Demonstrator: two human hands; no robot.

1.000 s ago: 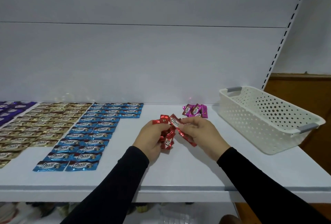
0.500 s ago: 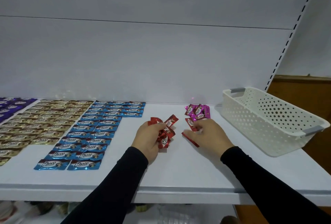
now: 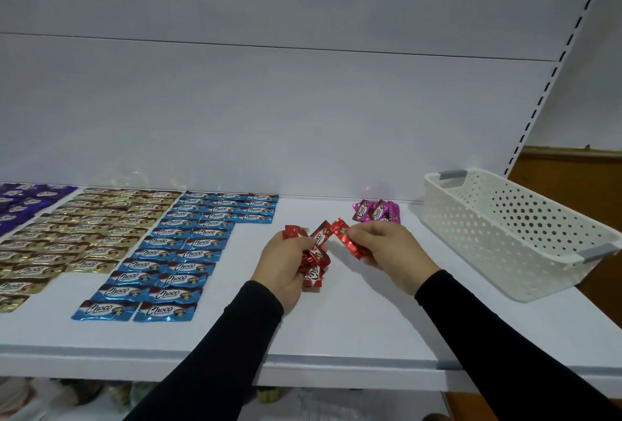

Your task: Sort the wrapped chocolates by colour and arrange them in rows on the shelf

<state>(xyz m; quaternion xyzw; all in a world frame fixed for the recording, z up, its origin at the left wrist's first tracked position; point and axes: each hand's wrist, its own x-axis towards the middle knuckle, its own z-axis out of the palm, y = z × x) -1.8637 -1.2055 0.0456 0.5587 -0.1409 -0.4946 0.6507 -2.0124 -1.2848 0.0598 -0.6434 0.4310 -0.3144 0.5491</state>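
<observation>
Red wrappers come next: blue rows (image 3: pixel 188 245), gold rows (image 3: pixel 91 228) and purple rows (image 3: pixel 23 205) lie sorted, pink pile (image 3: pixel 377 212) waits. Left hand (image 3: pixel 286 262) clutches a red bunch (image 3: pixel 314 259); right hand (image 3: pixel 387 249) pinches one red chocolate (image 3: pixel 346 237) mid-shelf, long axis running ten to four o'clock.

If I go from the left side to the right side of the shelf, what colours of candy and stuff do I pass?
Purple chocolates → gold chocolates → blue chocolates → left hand gripping red chocolates → right hand pinching one red chocolate → white basket.
</observation>
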